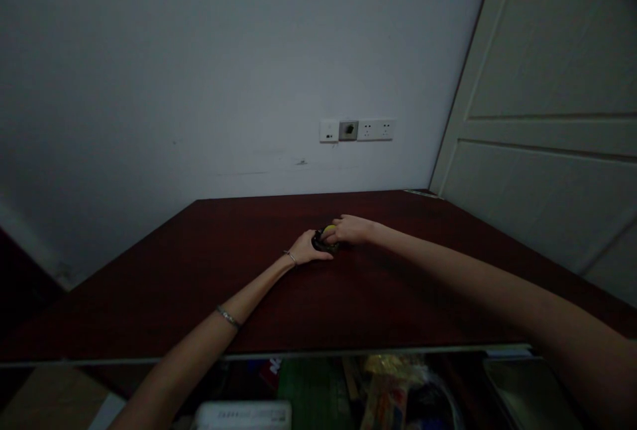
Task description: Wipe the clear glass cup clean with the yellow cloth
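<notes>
Both arms reach far out over a dark red-brown table (209,271). My left hand (307,249) and my right hand (352,229) meet near the table's middle around a small dark object with a yellow-green top (327,234). The left hand's fingers curl against its near left side. The right hand's fingers close over its top from the right. The dim light hides what the object is. A thin bracelet sits on my left wrist and another band further down the forearm.
A white wall stands behind the table with a row of sockets and a switch (357,130). A pale panelled door (547,125) is at the right. Below the table's near edge lie mixed items: a white box (242,415), green and yellow packages.
</notes>
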`<action>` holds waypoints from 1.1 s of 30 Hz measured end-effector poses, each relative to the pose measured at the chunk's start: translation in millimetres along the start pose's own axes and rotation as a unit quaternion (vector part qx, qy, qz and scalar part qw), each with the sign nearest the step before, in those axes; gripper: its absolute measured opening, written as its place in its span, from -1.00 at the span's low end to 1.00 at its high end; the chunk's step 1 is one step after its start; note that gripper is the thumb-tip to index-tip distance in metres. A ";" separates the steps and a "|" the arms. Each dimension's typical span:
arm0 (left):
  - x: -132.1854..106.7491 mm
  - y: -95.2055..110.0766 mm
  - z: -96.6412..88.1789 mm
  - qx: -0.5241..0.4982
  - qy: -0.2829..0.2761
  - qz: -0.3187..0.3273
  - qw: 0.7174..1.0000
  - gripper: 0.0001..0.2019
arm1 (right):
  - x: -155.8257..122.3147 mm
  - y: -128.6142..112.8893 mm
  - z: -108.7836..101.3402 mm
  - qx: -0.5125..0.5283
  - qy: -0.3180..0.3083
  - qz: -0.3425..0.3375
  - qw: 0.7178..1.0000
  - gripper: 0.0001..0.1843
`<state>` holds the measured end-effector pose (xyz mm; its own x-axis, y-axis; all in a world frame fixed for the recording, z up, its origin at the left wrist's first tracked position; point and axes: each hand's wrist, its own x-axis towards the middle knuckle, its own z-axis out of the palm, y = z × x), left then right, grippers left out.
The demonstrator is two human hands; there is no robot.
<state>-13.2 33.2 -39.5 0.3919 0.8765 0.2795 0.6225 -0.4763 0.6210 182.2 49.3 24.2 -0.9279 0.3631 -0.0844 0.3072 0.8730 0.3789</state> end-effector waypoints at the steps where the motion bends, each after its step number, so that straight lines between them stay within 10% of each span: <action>1: 0.0 -0.4 0.0 0.010 0.003 -0.001 1.000 -0.36 | 0.1 -2.1 -1.4 0.004 -0.006 0.012 1.000 -0.64; 8: 2.2 1.5 0.1 0.041 0.016 0.035 0.998 -0.39 | 16.3 -19.5 -20.6 0.084 -0.072 0.110 0.988 -0.66; 14: 4.7 -2.0 2.0 0.017 -0.008 0.048 0.999 -0.50 | 39.7 -22.4 -32.0 0.275 -0.114 0.243 0.923 -0.91; 23: 3.2 -3.2 1.5 0.022 0.005 0.022 1.000 -0.45 | 24.3 -6.5 -23.6 0.464 -0.050 0.208 0.860 -0.84; 33: 4.3 -8.1 9.7 0.024 0.038 0.014 0.999 -0.31 | -9.9 4.8 12.3 0.740 0.307 0.278 0.530 -0.58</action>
<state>-9.9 40.1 -50.4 0.3582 0.8649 0.3517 0.6442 -0.5016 0.5774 195.5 53.9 15.5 -0.3620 0.9204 0.1479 -0.0235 0.1496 -0.9885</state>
